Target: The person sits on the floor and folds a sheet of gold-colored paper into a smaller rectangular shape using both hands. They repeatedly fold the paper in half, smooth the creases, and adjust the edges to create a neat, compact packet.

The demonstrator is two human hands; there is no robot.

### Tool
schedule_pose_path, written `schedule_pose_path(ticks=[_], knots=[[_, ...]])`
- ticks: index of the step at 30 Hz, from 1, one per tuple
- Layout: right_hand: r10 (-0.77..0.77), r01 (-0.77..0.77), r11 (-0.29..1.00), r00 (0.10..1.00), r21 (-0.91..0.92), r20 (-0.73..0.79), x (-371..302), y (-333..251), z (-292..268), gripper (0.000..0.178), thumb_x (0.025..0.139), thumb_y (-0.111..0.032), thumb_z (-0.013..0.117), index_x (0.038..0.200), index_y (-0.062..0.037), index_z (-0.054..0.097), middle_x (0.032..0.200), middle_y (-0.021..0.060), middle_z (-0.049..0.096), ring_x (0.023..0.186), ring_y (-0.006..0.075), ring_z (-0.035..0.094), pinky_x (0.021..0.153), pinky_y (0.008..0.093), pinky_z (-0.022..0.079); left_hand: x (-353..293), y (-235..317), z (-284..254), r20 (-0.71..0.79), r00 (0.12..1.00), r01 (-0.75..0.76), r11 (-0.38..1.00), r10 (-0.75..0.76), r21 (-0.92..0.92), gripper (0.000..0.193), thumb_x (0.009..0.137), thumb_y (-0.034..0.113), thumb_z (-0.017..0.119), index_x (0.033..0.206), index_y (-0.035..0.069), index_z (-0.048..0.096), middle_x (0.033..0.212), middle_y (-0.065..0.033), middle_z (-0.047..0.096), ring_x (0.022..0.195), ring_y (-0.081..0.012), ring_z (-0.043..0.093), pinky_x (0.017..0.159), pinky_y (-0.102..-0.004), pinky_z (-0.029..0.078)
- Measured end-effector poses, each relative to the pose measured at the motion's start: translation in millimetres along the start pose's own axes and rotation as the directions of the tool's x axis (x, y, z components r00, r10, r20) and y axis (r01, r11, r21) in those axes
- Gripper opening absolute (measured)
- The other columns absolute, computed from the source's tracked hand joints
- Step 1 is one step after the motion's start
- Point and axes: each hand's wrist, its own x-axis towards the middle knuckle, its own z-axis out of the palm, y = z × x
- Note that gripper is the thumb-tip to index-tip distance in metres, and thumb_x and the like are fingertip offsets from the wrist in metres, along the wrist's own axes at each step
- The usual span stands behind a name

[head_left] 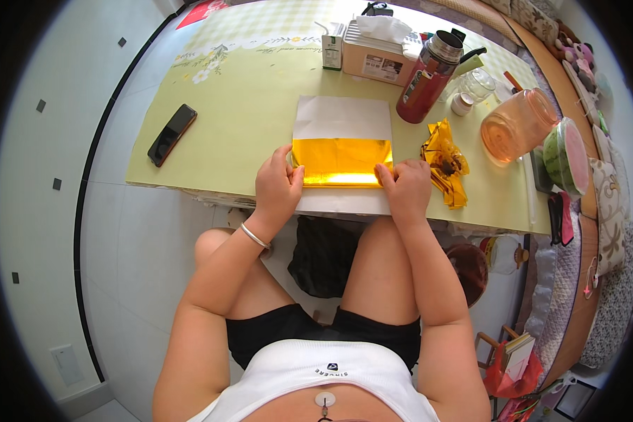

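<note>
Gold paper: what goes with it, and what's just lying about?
Seems part of the job:
- gold paper, held by the left hand and right hand
- white paper showing above it
- maybe the crumpled gold bundle

Probably just lying about:
- phone
- tissue box
- flask
- pink jar
- watermelon

The foil (341,158) lies at the near edge of the table (246,91), between the left hand (279,186) at its left side and the right hand (406,186) at its right, with paper (343,116) showing on its far and near sides. Well to the left lies a phone (171,136). Just right of the right hand is a foil pile (444,158), and behind that a flask (425,88). A tissue box (373,60) stands behind the paper, a drink carton (333,49) to its left. Right of the flask come a small jar (462,104), a jug (517,126) and, farthest right, a watermelon (566,158)
</note>
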Motion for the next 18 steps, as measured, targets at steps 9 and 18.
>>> schedule_pose_path(ticks=[9, 18], knots=[[0.019, -0.019, 0.999, 1.000, -0.049, -0.007, 1, -1, 3, 0.039, 0.083, -0.031, 0.080, 0.061, -0.0029, 0.063, 0.077, 0.0116, 0.064, 0.086, 0.0351, 0.056, 0.081, 0.0453, 0.045, 2, -3, 7, -0.014, 0.998, -0.059, 0.989, 0.062, 0.136, 0.043, 0.088, 0.003, 0.069, 0.128, -0.003, 0.055, 0.077, -0.0119, 0.059, 0.078, -0.0331, 0.058, 0.076, -0.0464, 0.048], [0.025, -0.021, 0.981, 0.999, -0.192, 0.022, -1, -1, 4, 0.031, 0.082, -0.031, 0.079, 0.093, -0.0035, 0.070, 0.095, 0.0120, 0.066, 0.098, 0.0341, 0.057, 0.087, 0.0438, 0.047, 20, 22, -7, 0.074, 0.776, -0.582, 0.666, 0.627, 0.467, 0.049, 0.085, -0.002, 0.063, 0.133, 0.006, 0.063, 0.116, -0.0161, 0.069, 0.098, -0.0342, 0.065, 0.089, -0.0399, 0.053]])
